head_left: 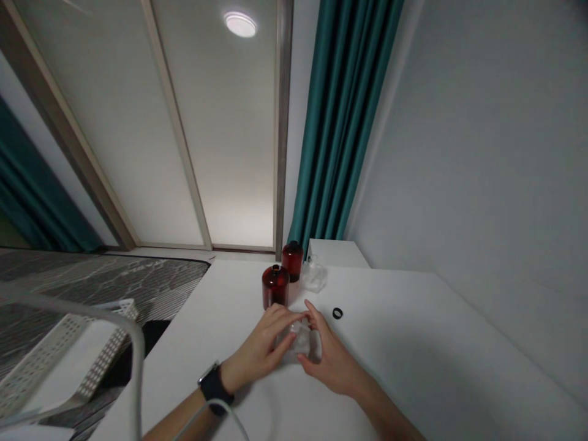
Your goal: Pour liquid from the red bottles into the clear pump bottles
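Note:
A small clear bottle [301,341] stands on the white table between my two hands, partly covered by fingers. My left hand [266,343] holds it from the left, with the fingers reaching over its top and the thumb along its front. From the right, my right hand [334,361] curves around it, fingertips meeting the left ones near the top and thumb low at the front. Just beyond my left hand is a dark red-brown bottle [275,286] with an uncapped neck. A black ring [337,313] lies to the right of my hands.
A second red-brown bottle [293,261] stands farther back, beside another clear bottle [314,275]. Behind the white table [404,343] are a white box-like unit [337,252] and a green curtain [342,135]. A white perforated basket [98,355] sits at lower left, behind a pale curved tube [136,367].

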`<state>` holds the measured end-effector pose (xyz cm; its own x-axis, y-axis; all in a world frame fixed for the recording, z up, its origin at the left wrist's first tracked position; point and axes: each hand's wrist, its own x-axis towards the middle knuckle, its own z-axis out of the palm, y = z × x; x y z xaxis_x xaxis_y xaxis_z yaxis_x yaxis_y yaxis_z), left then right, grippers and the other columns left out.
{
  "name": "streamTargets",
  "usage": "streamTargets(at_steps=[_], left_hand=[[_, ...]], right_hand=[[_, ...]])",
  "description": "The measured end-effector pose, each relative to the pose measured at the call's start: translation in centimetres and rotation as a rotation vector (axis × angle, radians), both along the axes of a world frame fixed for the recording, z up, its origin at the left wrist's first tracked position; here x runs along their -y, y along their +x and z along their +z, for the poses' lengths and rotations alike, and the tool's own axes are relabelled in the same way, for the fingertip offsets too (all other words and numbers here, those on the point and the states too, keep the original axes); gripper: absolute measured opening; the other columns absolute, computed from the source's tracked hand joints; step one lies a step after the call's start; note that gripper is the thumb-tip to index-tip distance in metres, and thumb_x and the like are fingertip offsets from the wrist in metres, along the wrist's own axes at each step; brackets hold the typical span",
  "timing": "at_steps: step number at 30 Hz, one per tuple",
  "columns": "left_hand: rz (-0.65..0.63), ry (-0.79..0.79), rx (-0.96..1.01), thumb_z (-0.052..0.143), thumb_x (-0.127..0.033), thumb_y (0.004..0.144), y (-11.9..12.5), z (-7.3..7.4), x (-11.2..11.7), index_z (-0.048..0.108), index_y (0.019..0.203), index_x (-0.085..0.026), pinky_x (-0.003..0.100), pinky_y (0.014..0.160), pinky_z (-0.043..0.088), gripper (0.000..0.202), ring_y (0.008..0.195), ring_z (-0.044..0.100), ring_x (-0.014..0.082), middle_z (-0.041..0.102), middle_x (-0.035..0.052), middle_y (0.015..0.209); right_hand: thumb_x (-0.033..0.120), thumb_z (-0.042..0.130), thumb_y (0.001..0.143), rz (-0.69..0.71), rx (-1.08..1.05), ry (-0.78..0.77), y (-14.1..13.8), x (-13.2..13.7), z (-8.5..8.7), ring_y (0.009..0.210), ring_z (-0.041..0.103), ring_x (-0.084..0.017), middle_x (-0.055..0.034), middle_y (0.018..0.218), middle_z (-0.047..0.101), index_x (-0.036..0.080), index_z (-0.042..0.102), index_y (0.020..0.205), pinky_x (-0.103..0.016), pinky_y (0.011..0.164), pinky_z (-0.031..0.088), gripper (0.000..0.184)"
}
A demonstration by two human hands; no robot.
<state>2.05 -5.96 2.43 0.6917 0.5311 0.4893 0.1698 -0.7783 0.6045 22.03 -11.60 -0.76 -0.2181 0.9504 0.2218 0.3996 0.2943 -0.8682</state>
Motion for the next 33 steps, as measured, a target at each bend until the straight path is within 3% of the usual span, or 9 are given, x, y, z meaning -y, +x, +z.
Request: streamTargets(at_steps=[6, 12, 23, 28, 33], left_hand=[[0.026, -0.039, 0.005, 0.047, -0.025, 0.102, 0.4, -0.3, 0.0, 0.051, 0.139, -0.026, 0.039, 0.096, 0.043, 0.037, 0.104, 0.051, 0.0232, 0.060, 0.0074, 0.109], [0.156, -0.071, 0.074, 0.064, -0.035, 0.093, 0.4, -1.2, -0.6, 0.056, 0.130, -0.023, 0.037, 0.086, 0.047, 0.039, 0.094, 0.055, 0.0227, 0.060, 0.0047, 0.096], [0.275, -0.228, 0.207, 0.072, -0.020, 0.079, 0.7, -2.7, -0.7, 0.039, 0.139, -0.025, 0.044, 0.096, 0.047, 0.069, 0.097, 0.059, 0.0211, 0.058, 0.0013, 0.100], [0.239, -0.313, 0.221, 0.072, -0.023, 0.079, 0.9, -2.2, -0.5, 0.039, 0.139, -0.023, 0.047, 0.103, 0.043, 0.068, 0.111, 0.058, 0.0240, 0.059, 0.0077, 0.120], [0.181, -0.384, 0.225, 0.067, -0.020, 0.083, 1.0, -1.8, -0.3, 0.035, 0.141, -0.023, 0.046, 0.104, 0.043, 0.067, 0.106, 0.061, 0.0217, 0.063, 0.0038, 0.107]], right_hand=[[0.013, 0.066, 0.077, -0.008, 0.005, 0.006, 0.2, -0.1, -0.3, 0.134, 0.045, -0.027, -0.0119, 0.153, 0.037, 0.029, 0.013, 0.156, -0.051, 0.115, 0.033, 0.097], [0.012, 0.069, 0.075, -0.009, -0.016, 0.012, 0.2, 0.0, -0.3, 0.129, 0.048, -0.027, -0.0124, 0.144, 0.044, 0.027, 0.016, 0.156, -0.050, 0.112, 0.036, 0.098], [0.013, 0.070, 0.074, -0.034, -0.017, -0.012, 0.4, -0.1, -0.3, 0.125, 0.050, -0.026, -0.0110, 0.141, 0.046, 0.028, 0.016, 0.156, -0.048, 0.111, 0.038, 0.099], [0.014, 0.070, 0.075, -0.034, -0.016, -0.025, 0.4, -0.1, -0.3, 0.124, 0.051, -0.025, -0.0106, 0.142, 0.046, 0.028, 0.017, 0.155, -0.046, 0.110, 0.038, 0.098], [0.012, 0.069, 0.075, -0.014, -0.027, -0.017, 0.5, -0.2, -0.3, 0.123, 0.052, -0.024, -0.0108, 0.141, 0.046, 0.027, 0.016, 0.155, -0.046, 0.110, 0.039, 0.097]])
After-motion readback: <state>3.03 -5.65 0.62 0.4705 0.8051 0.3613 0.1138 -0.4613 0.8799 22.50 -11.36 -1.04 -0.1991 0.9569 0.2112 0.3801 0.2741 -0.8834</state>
